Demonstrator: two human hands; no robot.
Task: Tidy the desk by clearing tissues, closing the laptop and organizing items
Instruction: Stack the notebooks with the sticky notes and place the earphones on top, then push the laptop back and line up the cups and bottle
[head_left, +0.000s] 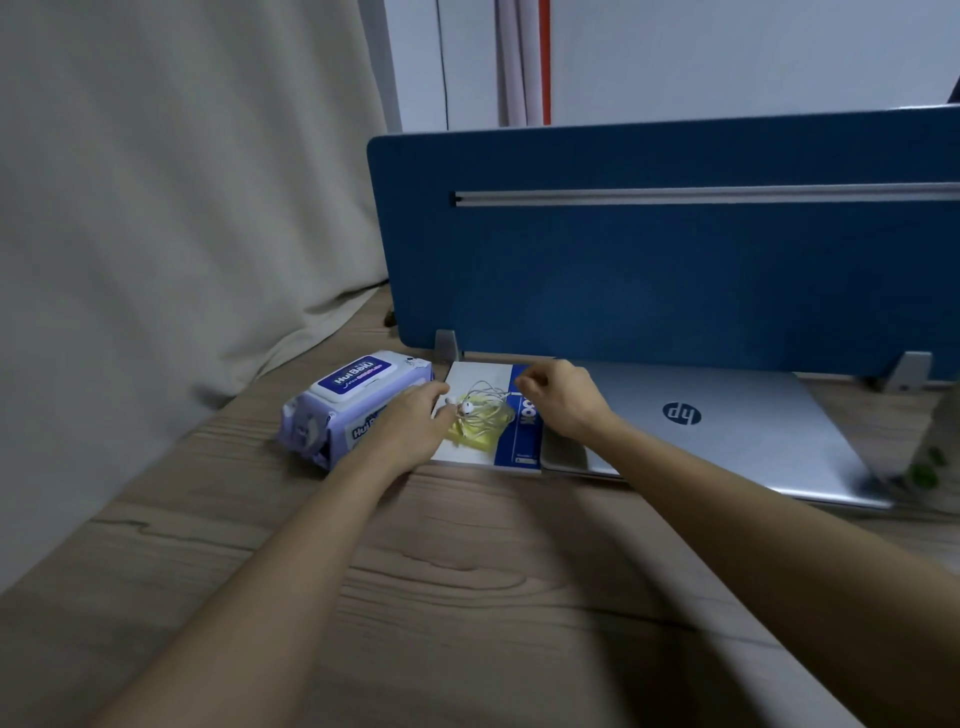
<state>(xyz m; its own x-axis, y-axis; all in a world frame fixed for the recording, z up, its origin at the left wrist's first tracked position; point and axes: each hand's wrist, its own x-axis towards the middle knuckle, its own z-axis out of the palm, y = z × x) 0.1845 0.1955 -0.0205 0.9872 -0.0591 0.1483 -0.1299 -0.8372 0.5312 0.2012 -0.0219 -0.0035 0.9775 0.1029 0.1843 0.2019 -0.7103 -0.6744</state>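
A silver laptop (727, 421) lies shut on the wooden desk (467, 571), below the blue divider. To its left lies a white and blue notebook (483, 376). On the notebook rest a yellow pad (485, 434) and a tangle of white wired earphones (483, 402). A purple pack of wet wipes (353, 400) sits left of the notebook. My left hand (415, 421) lies between the pack and the notebook, fingertips touching the earphones. My right hand (563, 397) hovers over the notebook's blue strip with fingers curled; whether it pinches the cord I cannot tell.
A blue desk divider (675, 260) stands along the back edge on grey clamps (447, 345). A beige curtain (156, 208) hangs at the left. A blurred object with green marks (930, 457) stands at the right edge.
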